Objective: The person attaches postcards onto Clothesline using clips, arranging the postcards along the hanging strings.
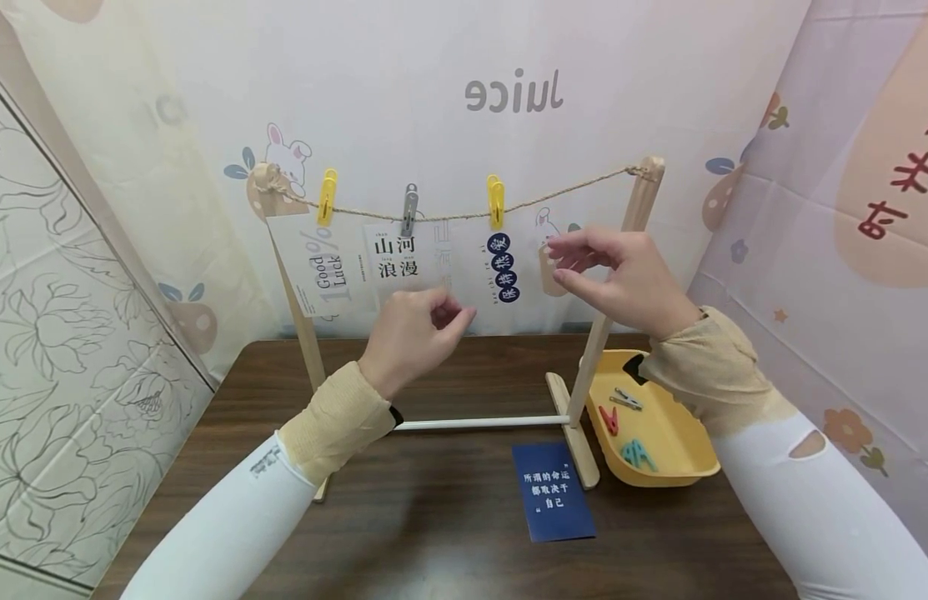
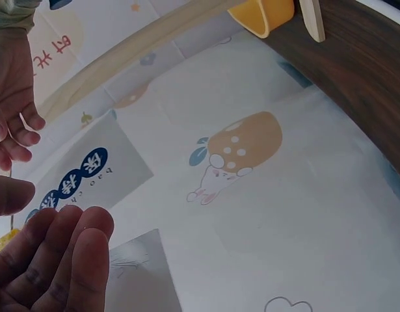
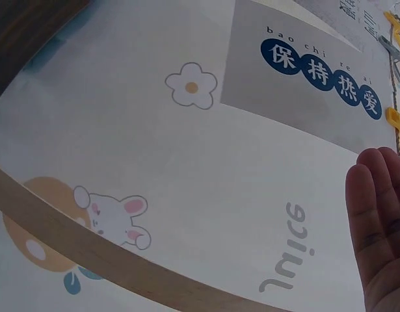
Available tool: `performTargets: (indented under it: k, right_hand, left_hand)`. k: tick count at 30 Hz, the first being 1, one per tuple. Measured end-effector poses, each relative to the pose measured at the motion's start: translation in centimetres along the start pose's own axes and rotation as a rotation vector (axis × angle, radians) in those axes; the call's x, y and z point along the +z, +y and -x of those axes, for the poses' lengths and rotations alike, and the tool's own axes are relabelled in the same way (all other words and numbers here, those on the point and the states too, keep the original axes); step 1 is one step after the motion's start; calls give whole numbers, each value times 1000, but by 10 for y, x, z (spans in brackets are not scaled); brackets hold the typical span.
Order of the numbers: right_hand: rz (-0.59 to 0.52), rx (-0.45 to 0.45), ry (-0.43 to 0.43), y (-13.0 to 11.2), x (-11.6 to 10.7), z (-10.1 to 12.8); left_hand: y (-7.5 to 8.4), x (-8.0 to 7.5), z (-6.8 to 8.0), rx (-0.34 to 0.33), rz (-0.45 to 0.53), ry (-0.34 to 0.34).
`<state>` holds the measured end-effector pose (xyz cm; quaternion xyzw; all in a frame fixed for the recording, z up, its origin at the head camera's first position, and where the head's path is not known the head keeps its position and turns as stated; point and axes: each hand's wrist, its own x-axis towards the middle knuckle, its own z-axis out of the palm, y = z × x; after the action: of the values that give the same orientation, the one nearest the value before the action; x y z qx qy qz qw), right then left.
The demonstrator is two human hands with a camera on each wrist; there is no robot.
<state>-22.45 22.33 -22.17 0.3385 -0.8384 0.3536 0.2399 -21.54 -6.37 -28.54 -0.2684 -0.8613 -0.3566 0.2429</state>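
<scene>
— Position of the hands?
— Both raised before the twine line [image 1: 448, 212]. The left hand [image 1: 414, 333] hovers below the blue-dot card [image 1: 501, 267], fingers loosely curled, holding nothing. The right hand [image 1: 621, 275] is at the card's right edge, fingers bent, empty.
— The card itself?
— It hangs from the yellow peg [image 1: 496, 202], beside the right post [image 1: 621, 275].
</scene>
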Motion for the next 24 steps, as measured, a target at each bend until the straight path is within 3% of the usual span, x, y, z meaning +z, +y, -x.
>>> performTargets:
  k: [12,24]
  right_hand:
    - [-87,-4,20,9,9,16]
    - [-86,25,21,17,14,38]
  left_hand:
    - [-8,10,10,-15,-2,-25]
    - [-13,26,20,-13,-5,-58]
